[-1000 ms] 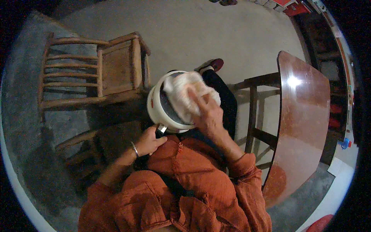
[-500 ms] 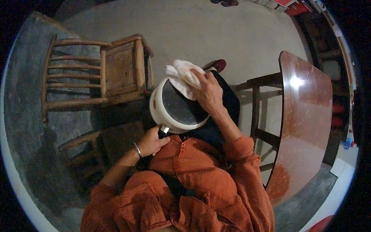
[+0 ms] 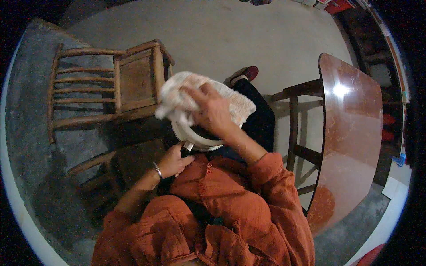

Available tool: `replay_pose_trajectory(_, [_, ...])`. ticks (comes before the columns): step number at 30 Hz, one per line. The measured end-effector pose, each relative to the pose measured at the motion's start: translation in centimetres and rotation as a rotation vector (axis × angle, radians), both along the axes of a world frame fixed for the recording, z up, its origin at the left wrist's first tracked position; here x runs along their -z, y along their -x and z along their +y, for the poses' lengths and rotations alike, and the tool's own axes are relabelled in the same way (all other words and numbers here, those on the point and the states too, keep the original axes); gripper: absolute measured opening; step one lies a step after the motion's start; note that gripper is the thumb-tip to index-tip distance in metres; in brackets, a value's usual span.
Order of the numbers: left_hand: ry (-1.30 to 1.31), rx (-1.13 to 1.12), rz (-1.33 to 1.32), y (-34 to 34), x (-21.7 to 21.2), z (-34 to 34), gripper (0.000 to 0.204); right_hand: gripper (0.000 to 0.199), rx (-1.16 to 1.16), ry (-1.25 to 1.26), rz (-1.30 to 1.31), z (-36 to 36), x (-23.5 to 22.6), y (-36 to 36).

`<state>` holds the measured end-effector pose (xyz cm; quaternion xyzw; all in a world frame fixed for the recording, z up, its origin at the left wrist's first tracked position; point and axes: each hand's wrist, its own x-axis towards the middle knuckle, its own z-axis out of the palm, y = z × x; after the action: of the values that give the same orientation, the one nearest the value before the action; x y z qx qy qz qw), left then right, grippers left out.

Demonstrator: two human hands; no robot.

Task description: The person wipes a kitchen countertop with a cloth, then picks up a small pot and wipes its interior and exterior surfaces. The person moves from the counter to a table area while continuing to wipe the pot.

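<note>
A round white pan (image 3: pixel 199 141) rests over my lap, mostly covered by a pale cloth (image 3: pixel 177 95). My right hand (image 3: pixel 213 111) presses flat on that cloth over the pan's middle, fingers spread toward the left. My left hand (image 3: pixel 174 160) grips the pan's handle at its near edge, a thin bracelet on the wrist. Only the pan's near rim shows below the cloth. My orange sleeves and shirt fill the lower part of the head view.
A wooden slatted chair (image 3: pixel 111 84) stands to the left, a second low wooden chair (image 3: pixel 102 173) nearer me. A glossy brown table (image 3: pixel 350 133) with dark legs runs along the right. My dark trouser leg and red shoe (image 3: pixel 248 73) stretch out on the concrete floor.
The cloth and my right hand have swept from the pan's far right edge across to its middle and left, now covering most of it. The pan has tilted flatter.
</note>
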<state>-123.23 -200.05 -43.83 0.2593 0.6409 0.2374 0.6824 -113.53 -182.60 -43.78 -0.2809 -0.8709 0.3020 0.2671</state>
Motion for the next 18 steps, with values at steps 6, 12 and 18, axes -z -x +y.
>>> replay_pose_trajectory(6, [-0.012, 0.014, 0.002, -0.2, -0.1, 0.0, 0.048, 0.052, 0.287, 0.039, -0.261, 3.1, 2.5, -4.2])
replay_pose_trajectory(12, [0.004, -0.022, -0.022, -0.2, -0.3, -0.1, 0.042, 0.062, 0.173, 0.044, -0.197, -3.2, -0.5, -7.7])
replay_pose_trajectory(18, [-0.092, 0.04, 0.076, -0.3, -0.1, 0.0, 0.044, 0.064, -0.099, 0.022, -0.104, -4.0, -1.6, -2.6])
